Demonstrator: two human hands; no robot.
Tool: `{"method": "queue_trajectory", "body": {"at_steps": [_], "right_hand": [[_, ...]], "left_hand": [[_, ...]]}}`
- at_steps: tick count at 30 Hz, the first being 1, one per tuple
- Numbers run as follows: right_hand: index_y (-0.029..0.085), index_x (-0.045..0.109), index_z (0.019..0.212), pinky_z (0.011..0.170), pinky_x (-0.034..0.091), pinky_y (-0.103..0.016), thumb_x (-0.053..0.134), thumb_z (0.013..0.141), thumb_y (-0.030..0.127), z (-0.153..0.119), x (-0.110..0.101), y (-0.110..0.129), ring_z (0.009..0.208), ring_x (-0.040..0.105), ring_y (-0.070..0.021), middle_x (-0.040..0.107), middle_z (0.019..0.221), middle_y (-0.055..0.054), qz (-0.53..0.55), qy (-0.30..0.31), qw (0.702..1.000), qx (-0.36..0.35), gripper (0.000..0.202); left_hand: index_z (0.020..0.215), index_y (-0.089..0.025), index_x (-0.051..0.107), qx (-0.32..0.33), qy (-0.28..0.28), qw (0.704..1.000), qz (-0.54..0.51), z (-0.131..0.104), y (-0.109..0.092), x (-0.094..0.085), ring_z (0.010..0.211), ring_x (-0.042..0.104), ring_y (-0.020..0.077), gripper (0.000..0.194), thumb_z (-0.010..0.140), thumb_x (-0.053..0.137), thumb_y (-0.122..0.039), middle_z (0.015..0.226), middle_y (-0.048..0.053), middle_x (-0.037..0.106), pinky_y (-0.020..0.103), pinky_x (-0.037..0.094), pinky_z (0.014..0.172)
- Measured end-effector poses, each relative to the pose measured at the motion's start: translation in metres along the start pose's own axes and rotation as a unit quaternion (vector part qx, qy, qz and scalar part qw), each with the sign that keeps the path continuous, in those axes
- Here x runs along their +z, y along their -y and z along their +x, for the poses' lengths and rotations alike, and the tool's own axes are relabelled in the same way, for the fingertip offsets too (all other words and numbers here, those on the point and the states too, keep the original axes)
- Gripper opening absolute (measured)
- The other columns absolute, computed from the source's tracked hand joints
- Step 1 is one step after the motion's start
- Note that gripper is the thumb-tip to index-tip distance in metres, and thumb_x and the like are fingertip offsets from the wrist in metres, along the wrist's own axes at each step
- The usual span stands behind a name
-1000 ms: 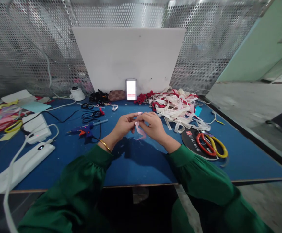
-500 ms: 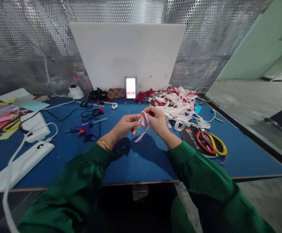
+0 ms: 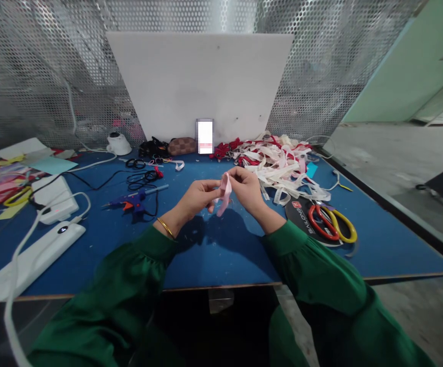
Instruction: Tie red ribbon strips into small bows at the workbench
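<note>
A pink ribbon (image 3: 225, 194) is looped between my two hands above the blue table, with its loose end hanging down. My left hand (image 3: 201, 196) pinches the ribbon from the left, thumb and fingers together. From the right, my right hand (image 3: 246, 189) pinches the upper part of the loop. Behind my right hand lies a heap of white, pink and red ribbons (image 3: 278, 163). A blue glue gun (image 3: 137, 202) rests on the table to the left of my left hand.
Red-handled scissors (image 3: 323, 223) and yellow-handled ones lie on a black disc at right. A white power bank (image 3: 34, 260), cables and coloured scraps (image 3: 3, 183) occupy the left. A phone (image 3: 205, 136) leans on the white board (image 3: 202, 81) behind.
The ribbon has turned between my fingers: its hanging end now shows broader and sits closer below the loop. My hands have barely moved.
</note>
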State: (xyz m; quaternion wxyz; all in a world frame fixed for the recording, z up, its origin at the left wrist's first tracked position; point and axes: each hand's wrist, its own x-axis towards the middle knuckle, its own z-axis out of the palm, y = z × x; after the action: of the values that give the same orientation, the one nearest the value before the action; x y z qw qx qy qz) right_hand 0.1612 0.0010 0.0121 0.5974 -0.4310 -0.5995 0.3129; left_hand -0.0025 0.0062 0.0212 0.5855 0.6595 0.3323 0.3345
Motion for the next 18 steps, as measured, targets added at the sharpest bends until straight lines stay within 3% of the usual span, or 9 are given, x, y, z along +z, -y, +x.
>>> {"method": "queue_trajectory", "body": {"at_steps": [4,8,10,12,15,18], "right_hand": [[0.019,0.057,0.064,0.058,0.043,-0.026,0.063,0.078,0.036,0.006,-0.003,-0.003,0.058,0.052,-0.0119,0.056,0.061,0.001,0.077,-0.026,0.995,0.061,0.023],[0.018,0.053,0.063,0.053,0.045,-0.026,0.068,0.072,0.037,0.012,-0.009,-0.015,0.052,0.055,-0.0123,0.054,0.055,0.001,0.153,-0.008,0.964,0.216,0.026],[0.017,0.055,0.068,0.050,0.044,-0.026,0.069,0.071,0.036,0.015,-0.011,-0.024,0.054,0.057,-0.0133,0.059,0.061,-0.002,0.165,0.008,0.946,0.278,0.023],[0.017,0.057,0.078,0.052,0.046,-0.027,0.067,0.071,0.032,0.017,-0.012,-0.033,0.060,0.061,-0.0153,0.064,0.072,-0.006,0.137,-0.023,0.944,0.301,0.019],[0.016,0.058,0.102,0.069,0.052,-0.034,0.066,0.067,0.022,0.020,-0.015,-0.040,0.081,0.065,-0.0197,0.066,0.097,-0.011,0.028,-0.123,0.969,0.213,0.036],[0.019,0.054,0.123,0.093,0.047,-0.042,0.067,0.064,0.015,0.022,-0.019,-0.033,0.106,0.060,-0.0234,0.060,0.124,-0.013,-0.061,-0.125,0.990,0.027,0.061]], "left_hand": [[0.118,-0.013,0.069,-0.019,0.025,0.999,-0.019,-0.002,-0.003,0.001,0.038,0.046,0.0050,0.048,0.079,0.071,-0.041,0.080,0.011,0.075,0.019,0.039,0.038],[0.124,-0.014,0.066,-0.035,0.038,0.998,-0.031,-0.002,-0.003,0.000,0.037,0.046,0.0045,0.051,0.079,0.072,-0.037,0.082,0.012,0.075,0.019,0.037,0.037],[0.124,-0.014,0.066,-0.041,0.039,0.997,-0.045,-0.001,-0.003,0.000,0.037,0.046,0.0039,0.051,0.078,0.072,-0.036,0.082,0.012,0.075,0.018,0.035,0.037],[0.124,-0.015,0.066,-0.048,0.035,0.996,-0.067,-0.001,-0.004,-0.002,0.036,0.045,0.0030,0.050,0.078,0.073,-0.034,0.081,0.012,0.075,0.017,0.033,0.036],[0.123,-0.016,0.067,-0.053,0.021,0.993,-0.101,-0.001,-0.006,-0.004,0.036,0.042,0.0013,0.049,0.077,0.074,-0.031,0.079,0.010,0.074,0.016,0.029,0.036],[0.121,-0.015,0.068,-0.059,0.008,0.991,-0.123,-0.002,-0.009,-0.005,0.036,0.039,0.0004,0.048,0.076,0.075,-0.030,0.078,0.009,0.074,0.016,0.027,0.036]]}}
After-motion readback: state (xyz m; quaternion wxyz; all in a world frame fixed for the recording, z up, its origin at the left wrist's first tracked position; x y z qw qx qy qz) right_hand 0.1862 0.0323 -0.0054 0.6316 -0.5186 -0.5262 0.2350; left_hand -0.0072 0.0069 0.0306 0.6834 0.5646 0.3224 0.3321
